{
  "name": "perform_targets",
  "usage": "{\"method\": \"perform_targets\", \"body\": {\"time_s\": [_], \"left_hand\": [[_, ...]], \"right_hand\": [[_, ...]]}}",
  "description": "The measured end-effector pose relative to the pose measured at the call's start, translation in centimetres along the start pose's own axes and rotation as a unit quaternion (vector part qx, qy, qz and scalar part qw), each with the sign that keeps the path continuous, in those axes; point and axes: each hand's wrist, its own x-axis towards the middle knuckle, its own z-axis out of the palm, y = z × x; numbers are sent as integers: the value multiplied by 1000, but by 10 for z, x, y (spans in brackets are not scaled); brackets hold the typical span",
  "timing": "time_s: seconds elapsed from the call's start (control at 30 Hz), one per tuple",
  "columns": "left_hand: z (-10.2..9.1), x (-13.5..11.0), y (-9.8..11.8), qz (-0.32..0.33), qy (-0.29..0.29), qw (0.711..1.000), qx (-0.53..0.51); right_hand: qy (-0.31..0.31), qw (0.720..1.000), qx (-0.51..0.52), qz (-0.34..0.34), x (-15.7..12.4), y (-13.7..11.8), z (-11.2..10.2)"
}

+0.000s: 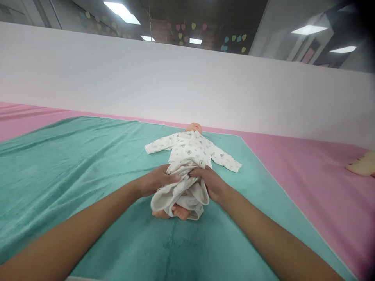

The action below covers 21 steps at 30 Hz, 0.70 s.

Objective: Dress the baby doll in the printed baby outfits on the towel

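Note:
A baby doll (pixel 194 128) lies on its back on a teal towel (pixel 73 164), head away from me. It wears a white printed romper (pixel 190 150) with sleeves spread out to both sides. My left hand (pixel 155 181) is closed on the bunched lower fabric of the romper at the doll's waist. My right hand (pixel 209 181) grips the same bunched fabric from the other side. The doll's bare feet (pixel 175 212) stick out below the gathered cloth.
The towel covers a pink surface (pixel 316 187). A white partition (pixel 187 82) stands behind it. A pale yellowish object (pixel 363 164) lies at the right edge of the pink surface.

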Motion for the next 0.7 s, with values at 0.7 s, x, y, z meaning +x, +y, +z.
{"method": "perform_targets", "body": {"time_s": [0.7], "left_hand": [[1, 0, -2, 17, 27, 999, -24]], "right_hand": [[-49, 998, 44, 1, -1, -1, 5]]}}
